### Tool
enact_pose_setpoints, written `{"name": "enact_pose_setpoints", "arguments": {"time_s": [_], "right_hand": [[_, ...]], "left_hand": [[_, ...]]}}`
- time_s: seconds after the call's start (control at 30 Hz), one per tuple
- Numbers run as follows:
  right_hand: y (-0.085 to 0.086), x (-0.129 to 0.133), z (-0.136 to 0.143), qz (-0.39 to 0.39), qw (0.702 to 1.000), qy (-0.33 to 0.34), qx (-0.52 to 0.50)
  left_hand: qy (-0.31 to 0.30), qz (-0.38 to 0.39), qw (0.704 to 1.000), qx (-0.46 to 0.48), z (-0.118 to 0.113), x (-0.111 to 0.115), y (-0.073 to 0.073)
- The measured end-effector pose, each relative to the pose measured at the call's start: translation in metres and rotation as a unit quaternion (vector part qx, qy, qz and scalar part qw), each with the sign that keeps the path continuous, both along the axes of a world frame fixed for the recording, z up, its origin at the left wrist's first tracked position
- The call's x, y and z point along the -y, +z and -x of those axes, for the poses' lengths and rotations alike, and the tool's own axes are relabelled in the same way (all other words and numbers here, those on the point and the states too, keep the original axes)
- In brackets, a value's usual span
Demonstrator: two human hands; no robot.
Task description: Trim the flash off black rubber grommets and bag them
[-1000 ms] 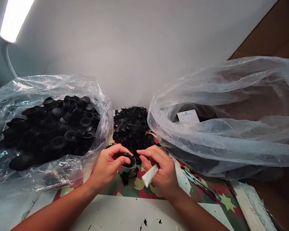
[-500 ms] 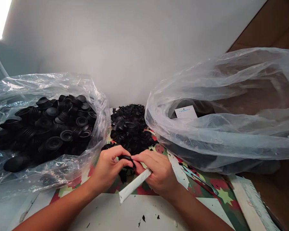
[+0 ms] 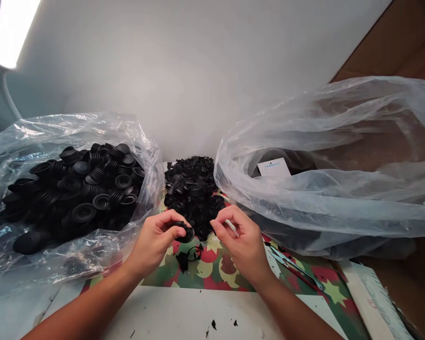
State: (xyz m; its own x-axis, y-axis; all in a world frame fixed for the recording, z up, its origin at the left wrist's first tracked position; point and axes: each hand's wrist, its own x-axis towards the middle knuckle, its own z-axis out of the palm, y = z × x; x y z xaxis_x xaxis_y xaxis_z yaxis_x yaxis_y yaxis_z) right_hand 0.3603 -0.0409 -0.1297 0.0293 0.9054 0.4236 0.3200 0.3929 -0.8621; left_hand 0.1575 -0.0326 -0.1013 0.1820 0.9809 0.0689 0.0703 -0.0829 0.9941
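Note:
My left hand [image 3: 159, 241] pinches a round black rubber part [image 3: 186, 234] between thumb and fingers, its ringed face partly showing. To the right and apart from it, my right hand [image 3: 242, 241] is closed around a thin white stick-like tool [image 3: 233, 228], mostly hidden by the fingers. Its thumb and forefinger tips meet; whether they pinch a scrap cannot be made out. Just below the left hand, black trimmings [image 3: 183, 261] lie on the patterned cloth [image 3: 205, 269]. Behind both hands rises a heap of black rubber parts and scraps [image 3: 193, 189].
At left a clear plastic bag [image 3: 150, 156] holds many ribbed black rubber parts [image 3: 83, 212]. A larger clear bag [image 3: 326, 208] stands open at right, with a white printed card [image 3: 274, 167] inside. Scissors [image 3: 297, 267] lie by my right forearm. A white board [image 3: 177, 311] with black specks is nearest me.
My hands have moved apart, the right one up and to the right. The white tool has turned in my right hand, so its long end no longer points toward me. The rubber part has tilted.

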Motion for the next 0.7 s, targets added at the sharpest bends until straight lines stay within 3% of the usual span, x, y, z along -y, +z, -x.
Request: {"name": "enact_pose_setpoints", "arguments": {"time_s": [0.23, 0.43, 0.5, 0.7], "right_hand": [[0.010, 0.013, 0.004, -0.040, 0.996, 0.031, -0.071], [0.004, 0.021, 0.011, 0.068, 0.988, 0.081, -0.115], [0.002, 0.022, 0.013, 0.068, 0.985, 0.090, -0.131], [0.007, 0.023, 0.013, 0.029, 0.992, 0.108, -0.056]], "left_hand": [[0.014, -0.056, 0.997, -0.059, -0.003, -0.001, -0.005], [0.022, -0.088, 0.990, -0.104, -0.005, 0.001, -0.010], [0.022, -0.095, 0.988, -0.122, -0.005, 0.002, -0.011], [0.018, -0.124, 0.981, -0.148, -0.006, 0.004, -0.010]]}}
